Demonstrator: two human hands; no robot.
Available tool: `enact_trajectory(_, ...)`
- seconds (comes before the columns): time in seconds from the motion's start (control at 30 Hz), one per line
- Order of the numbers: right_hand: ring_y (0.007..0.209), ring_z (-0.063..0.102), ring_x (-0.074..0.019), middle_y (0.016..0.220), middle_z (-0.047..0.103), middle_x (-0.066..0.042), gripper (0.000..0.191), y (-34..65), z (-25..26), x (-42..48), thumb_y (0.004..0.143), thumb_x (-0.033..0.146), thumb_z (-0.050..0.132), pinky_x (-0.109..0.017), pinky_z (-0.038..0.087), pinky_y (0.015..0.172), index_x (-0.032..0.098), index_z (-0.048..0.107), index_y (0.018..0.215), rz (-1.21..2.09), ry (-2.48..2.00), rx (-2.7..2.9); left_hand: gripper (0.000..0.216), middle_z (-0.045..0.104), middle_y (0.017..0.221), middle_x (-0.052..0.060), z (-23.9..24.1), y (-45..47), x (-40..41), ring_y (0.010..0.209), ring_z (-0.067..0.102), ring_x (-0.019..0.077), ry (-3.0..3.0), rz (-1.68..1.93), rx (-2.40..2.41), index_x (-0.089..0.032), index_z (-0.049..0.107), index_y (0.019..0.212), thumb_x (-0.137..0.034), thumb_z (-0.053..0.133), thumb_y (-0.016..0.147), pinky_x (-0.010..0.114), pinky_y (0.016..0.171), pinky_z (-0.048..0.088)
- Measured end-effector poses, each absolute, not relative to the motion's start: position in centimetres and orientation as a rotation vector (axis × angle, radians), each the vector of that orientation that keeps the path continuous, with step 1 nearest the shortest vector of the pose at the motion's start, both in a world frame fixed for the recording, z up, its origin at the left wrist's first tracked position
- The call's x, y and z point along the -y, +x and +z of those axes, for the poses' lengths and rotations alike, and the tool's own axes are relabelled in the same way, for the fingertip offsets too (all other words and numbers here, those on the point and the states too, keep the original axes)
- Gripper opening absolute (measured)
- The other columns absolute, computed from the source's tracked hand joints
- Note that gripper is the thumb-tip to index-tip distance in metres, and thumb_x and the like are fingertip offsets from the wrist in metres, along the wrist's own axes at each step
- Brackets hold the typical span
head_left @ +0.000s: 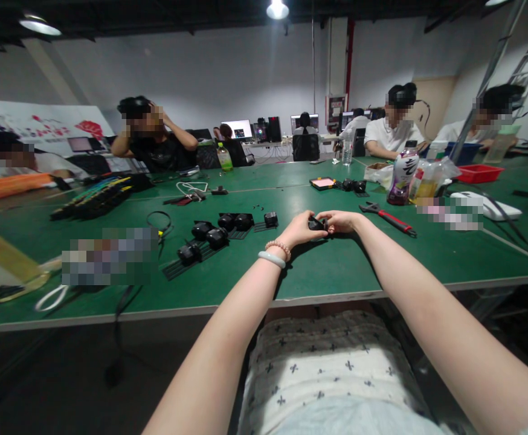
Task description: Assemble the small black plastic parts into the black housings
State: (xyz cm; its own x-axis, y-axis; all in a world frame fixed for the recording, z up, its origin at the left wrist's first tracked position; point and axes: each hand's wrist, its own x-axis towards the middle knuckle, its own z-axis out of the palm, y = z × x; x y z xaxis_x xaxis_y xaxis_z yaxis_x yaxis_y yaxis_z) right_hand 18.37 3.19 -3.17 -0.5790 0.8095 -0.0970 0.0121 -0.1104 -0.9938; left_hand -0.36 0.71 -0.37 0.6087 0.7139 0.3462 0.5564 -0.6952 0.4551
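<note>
My left hand (298, 230) and my right hand (342, 222) meet over the green table (336, 272), both closed on a small black part (317, 225) held between the fingertips. The part is mostly hidden by my fingers. My left wrist wears a pale bangle and a bead bracelet. To the left of my hands lie several similar black round parts (216, 232) on black strips.
Red-handled pliers (388, 217) lie just right of my hands. Drink bottles (403, 175) and a red tray (479, 173) stand at the back right. A row of coloured-handled tools (92, 197) lies at the left. Other people sit along the table's far side.
</note>
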Motion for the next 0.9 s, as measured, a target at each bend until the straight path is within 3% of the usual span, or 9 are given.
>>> enact_trajectory(0.17,0.041,0.045,-0.0031,0.06,0.054,0.005,0.049,18.16,-3.16,-3.07,0.051,-0.004,0.04,-0.014,0.036,0.041,0.016,0.047,0.095,1.727,-0.915,1.62,0.056,0.057,0.081,0.002,-0.29,-0.41,-0.69,0.072,0.053,0.0169,2.541,0.722,-1.053,-0.016,0.051,0.092,-0.056,0.06,0.055,0.024,0.058,0.038)
enact_trajectory(0.43,0.047,0.049,-0.0042,0.065,0.056,0.004,0.043,18.02,-3.16,-2.93,0.054,-0.004,0.049,-0.015,0.039,0.044,0.016,0.047,0.092,1.726,-0.899,1.626,0.057,0.056,0.083,0.003,-0.58,-0.42,-0.84,0.071,0.052,0.017,2.592,0.705,-1.092,-0.016,0.049,0.093,-0.051,0.064,0.051,0.025,0.057,0.039)
enact_trajectory(0.73,0.045,0.051,-0.0066,0.06,0.058,0.0,0.032,17.74,-3.01,-3.01,0.057,-0.002,0.047,-0.016,0.04,0.043,0.014,0.048,0.085,1.68,-1.005,1.494,0.052,0.057,0.092,0.004,-0.28,-0.45,-0.51,0.078,0.054,0.0172,2.638,0.605,-0.997,-0.017,0.042,0.106,-0.033,0.058,0.06,0.026,0.066,0.042)
enact_trajectory(0.9,0.049,0.055,-0.008,0.061,0.058,0.001,0.031,17.33,-2.67,-2.4,0.057,-0.002,0.049,-0.02,0.046,0.048,0.016,0.045,0.083,1.654,-1.012,1.466,0.04,0.057,0.093,0.004,-0.31,-0.37,-0.64,0.079,0.054,0.0171,2.648,0.62,-0.96,-0.018,0.044,0.102,-0.029,0.053,0.065,0.025,0.067,0.041)
